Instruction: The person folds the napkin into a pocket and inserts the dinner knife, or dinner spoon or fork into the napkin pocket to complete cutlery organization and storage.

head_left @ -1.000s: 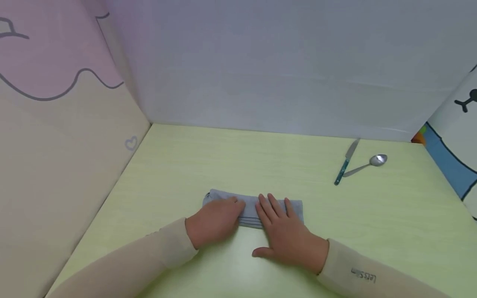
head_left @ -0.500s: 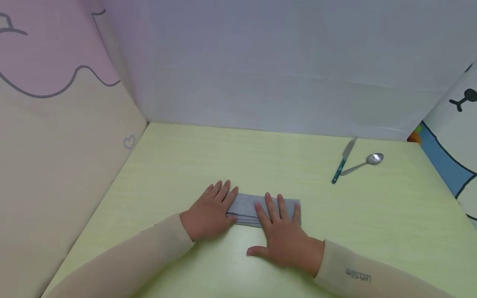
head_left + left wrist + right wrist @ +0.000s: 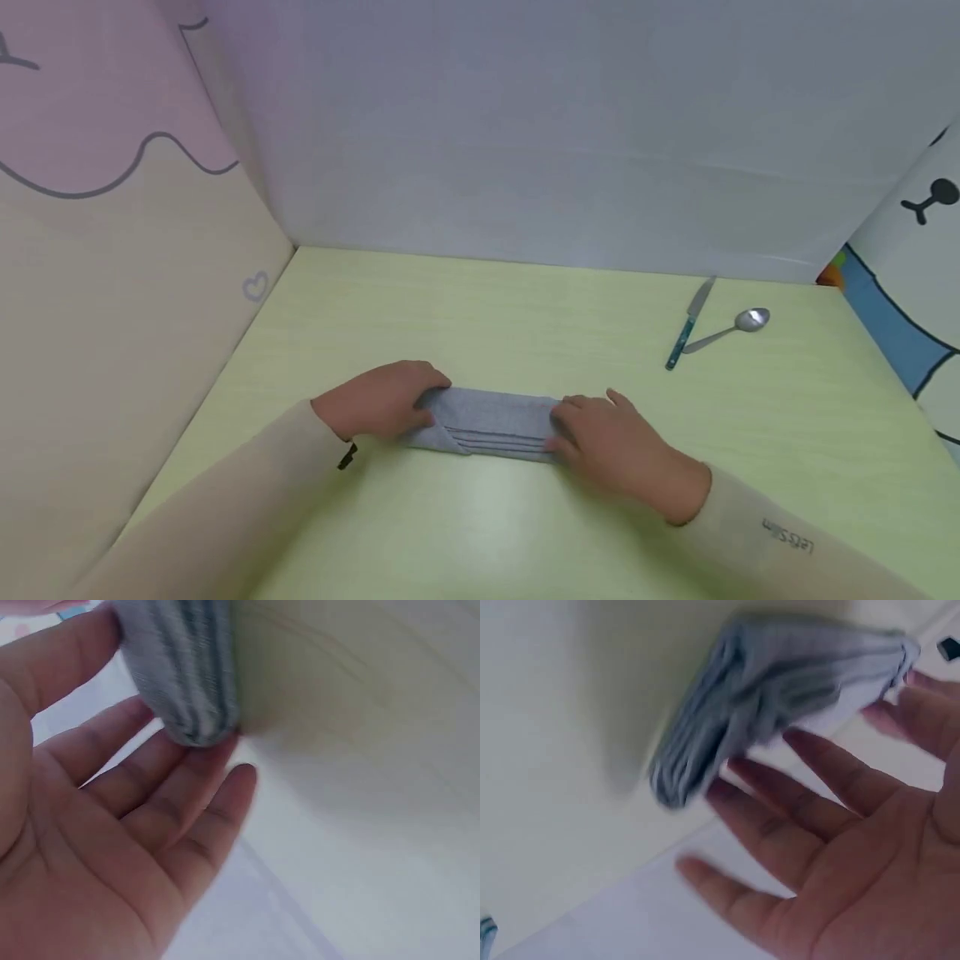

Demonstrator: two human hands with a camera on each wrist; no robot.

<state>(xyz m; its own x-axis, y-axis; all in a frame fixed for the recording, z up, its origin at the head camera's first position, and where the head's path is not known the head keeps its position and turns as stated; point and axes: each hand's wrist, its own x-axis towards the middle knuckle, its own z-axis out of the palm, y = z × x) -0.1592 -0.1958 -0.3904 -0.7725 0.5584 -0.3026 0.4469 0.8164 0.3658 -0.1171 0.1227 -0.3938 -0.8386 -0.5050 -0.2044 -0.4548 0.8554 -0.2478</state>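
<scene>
A grey-blue cloth [image 3: 495, 417], folded into a long narrow strip, lies crosswise on the table with its stacked layers showing along the near edge. My left hand [image 3: 386, 400] holds its left end, thumb on the near side and fingers on the far side. At the other end, my right hand [image 3: 618, 450] has its fingers and thumb bent about the cloth. In the left wrist view the cloth's rounded end [image 3: 180, 667] sits between thumb and fingers. The right wrist view shows fingertips against the cloth's folded layers [image 3: 780, 675].
A knife [image 3: 691, 323] with a teal handle lies at the back right of the pale yellow-green table [image 3: 480, 533]. Beside it is a metal spoon [image 3: 750, 320], its handle end by the knife's handle. Printed panels stand at left and right, a plain pale one behind.
Both hands lay flat on the cloth half a second ago. They have since moved outward to its two ends and bent round them. A folded corner now shows at the cloth's left end.
</scene>
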